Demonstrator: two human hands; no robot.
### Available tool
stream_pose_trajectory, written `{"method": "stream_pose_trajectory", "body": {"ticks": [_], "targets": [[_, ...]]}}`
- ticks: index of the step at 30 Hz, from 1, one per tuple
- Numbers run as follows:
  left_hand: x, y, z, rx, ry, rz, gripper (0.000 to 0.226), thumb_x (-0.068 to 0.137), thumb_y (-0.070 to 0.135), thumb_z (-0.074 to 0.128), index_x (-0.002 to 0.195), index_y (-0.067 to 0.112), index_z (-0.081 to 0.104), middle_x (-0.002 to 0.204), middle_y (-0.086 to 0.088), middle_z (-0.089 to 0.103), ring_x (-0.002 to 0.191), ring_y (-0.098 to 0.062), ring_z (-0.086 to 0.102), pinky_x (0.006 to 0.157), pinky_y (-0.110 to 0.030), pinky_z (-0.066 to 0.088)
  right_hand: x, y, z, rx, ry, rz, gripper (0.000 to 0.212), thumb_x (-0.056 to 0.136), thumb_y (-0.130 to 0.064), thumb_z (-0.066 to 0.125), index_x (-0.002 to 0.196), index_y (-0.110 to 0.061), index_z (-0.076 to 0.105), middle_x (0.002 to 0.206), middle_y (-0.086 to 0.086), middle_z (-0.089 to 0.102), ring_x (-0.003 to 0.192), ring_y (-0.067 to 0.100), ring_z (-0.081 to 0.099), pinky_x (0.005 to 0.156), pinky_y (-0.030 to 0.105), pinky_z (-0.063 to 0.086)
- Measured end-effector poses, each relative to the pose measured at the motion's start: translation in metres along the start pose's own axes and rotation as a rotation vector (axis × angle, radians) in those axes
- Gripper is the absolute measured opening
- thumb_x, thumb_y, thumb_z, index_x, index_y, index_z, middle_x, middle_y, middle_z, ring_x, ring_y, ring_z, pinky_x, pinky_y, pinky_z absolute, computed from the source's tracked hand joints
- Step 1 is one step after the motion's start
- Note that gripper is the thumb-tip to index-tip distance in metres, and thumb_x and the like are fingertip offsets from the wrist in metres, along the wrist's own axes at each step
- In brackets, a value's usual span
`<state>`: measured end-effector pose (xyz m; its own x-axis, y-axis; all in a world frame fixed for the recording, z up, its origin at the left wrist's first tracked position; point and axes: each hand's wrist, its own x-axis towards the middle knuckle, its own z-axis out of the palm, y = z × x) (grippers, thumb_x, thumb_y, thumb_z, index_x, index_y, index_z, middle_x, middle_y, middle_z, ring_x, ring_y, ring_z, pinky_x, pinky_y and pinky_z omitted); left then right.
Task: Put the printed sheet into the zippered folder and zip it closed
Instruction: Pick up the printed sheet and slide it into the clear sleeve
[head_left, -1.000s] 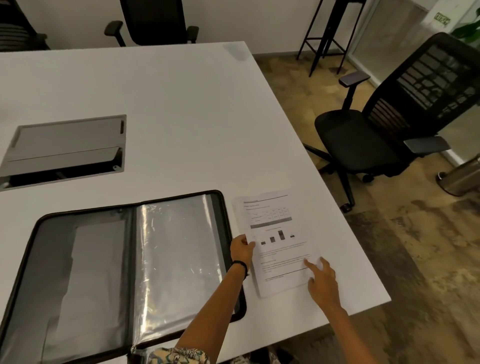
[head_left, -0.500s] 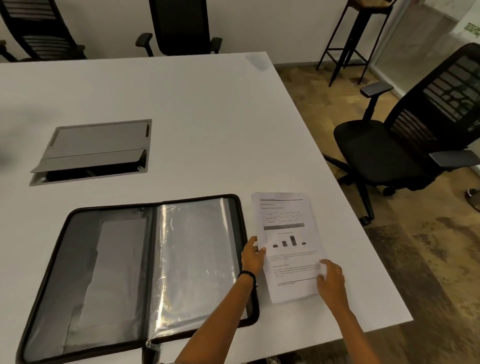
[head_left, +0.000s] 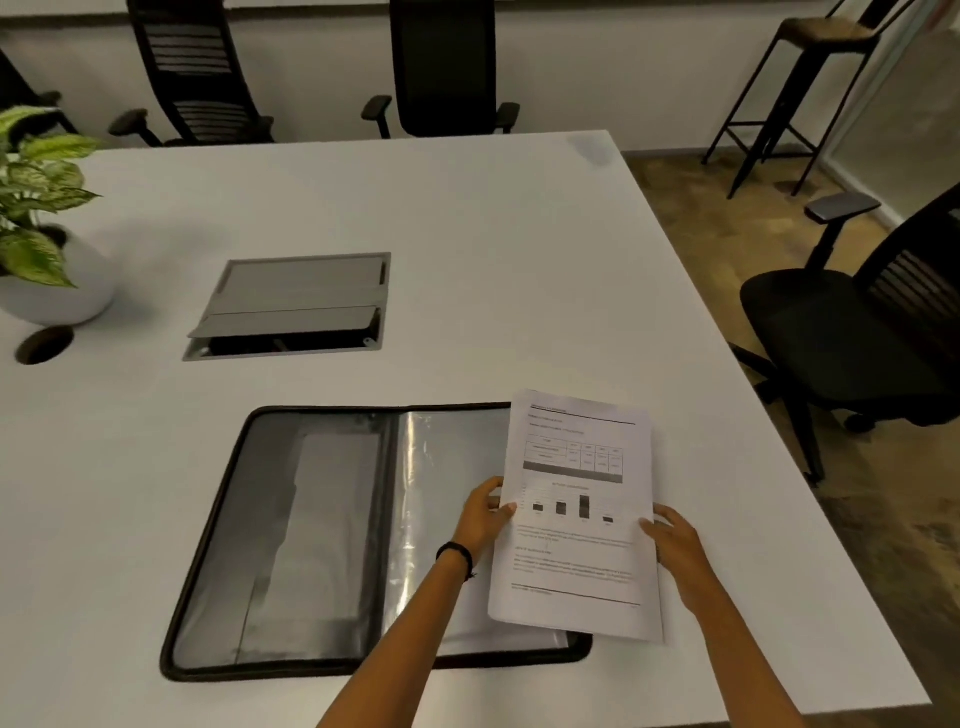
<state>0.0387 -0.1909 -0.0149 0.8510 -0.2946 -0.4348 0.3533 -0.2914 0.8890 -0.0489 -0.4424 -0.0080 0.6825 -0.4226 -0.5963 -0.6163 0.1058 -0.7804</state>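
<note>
On a white conference table (head_left: 467, 234) ringed by three office chairs, the left hand (head_left: 483, 514) and right hand (head_left: 675, 545) gripped one printed sheet (head_left: 576, 519) over one open zippered folder (head_left: 322, 540).

desk (head_left: 467, 218) bare between folder (head_left: 322, 540) and cable hatch (head_left: 291, 306) | sheet (head_left: 576, 519) overhangs folder's right pocket, held by both hands | left: plant pot (head_left: 52, 280), grommet hole (head_left: 44, 344) | right desk edge: office chair (head_left: 841, 332) near
</note>
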Motion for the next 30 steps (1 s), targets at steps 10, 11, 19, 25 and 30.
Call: {"method": "stream_pose_trajectory", "body": {"ticks": [10, 11, 19, 25, 30], "targets": [[-0.022, -0.023, -0.074, -0.071, 0.01, -0.077, 0.031, 0.093, 0.005, 0.053, 0.124, 0.009, 0.051, 0.116, -0.016, 0.066, 0.107, -0.029, 0.065, 0.088, -0.033, 0.056, -0.003, -0.021, 0.062, -0.089, -0.206, -0.039, 0.031, 0.088, -0.009, 0.06, 0.118, -0.004, 0.053, 0.118, 0.02, 0.062, 0.093, 0.028, 0.061, 0.067, 0.032, 0.054], [-0.022, -0.026, -0.078, -0.074, 0.013, -0.085, 0.032, 0.093, 0.004, 0.053, 0.124, 0.008, 0.05, 0.117, -0.018, 0.065, 0.107, -0.029, 0.065, 0.089, -0.033, 0.056, -0.003, -0.023, 0.067, -0.098, -0.224, -0.041, 0.035, 0.088, -0.01, 0.06, 0.122, -0.005, 0.052, 0.119, 0.019, 0.062, 0.093, 0.027, 0.062, 0.066, 0.031, 0.054], [-0.011, -0.038, -0.106, -0.058, 0.005, -0.086, 0.032, 0.091, -0.002, 0.052, 0.123, 0.003, 0.05, 0.119, -0.019, 0.063, 0.103, -0.021, 0.062, 0.073, -0.015, 0.057, 0.008, -0.029, 0.101, -0.162, -0.277, -0.093, 0.04, 0.088, -0.006, 0.059, 0.127, -0.004, 0.05, 0.123, 0.02, 0.06, 0.102, 0.032, 0.061, 0.078, 0.037, 0.054], [0.007, -0.038, -0.116, 0.151, -0.064, -0.166, 0.025, 0.093, 0.007, 0.055, 0.116, 0.001, 0.055, 0.113, -0.021, 0.067, 0.089, -0.025, 0.067, 0.069, -0.028, 0.057, 0.02, -0.026, 0.108, -0.207, -0.224, -0.073, 0.039, 0.087, -0.002, 0.059, 0.125, 0.0, 0.051, 0.123, 0.023, 0.059, 0.104, 0.037, 0.06, 0.084, 0.042, 0.052], [0.025, -0.03, -0.117, 0.507, 0.143, -0.05, 0.014, 0.094, 0.015, 0.051, 0.096, 0.011, 0.063, 0.085, -0.008, 0.069, 0.06, -0.011, 0.06, 0.071, -0.034, 0.057, 0.032, -0.023, 0.1, -0.194, -0.182, -0.066, 0.04, 0.087, -0.003, 0.059, 0.126, 0.0, 0.05, 0.123, 0.023, 0.059, 0.095, 0.029, 0.059, 0.072, 0.033, 0.052]]}}
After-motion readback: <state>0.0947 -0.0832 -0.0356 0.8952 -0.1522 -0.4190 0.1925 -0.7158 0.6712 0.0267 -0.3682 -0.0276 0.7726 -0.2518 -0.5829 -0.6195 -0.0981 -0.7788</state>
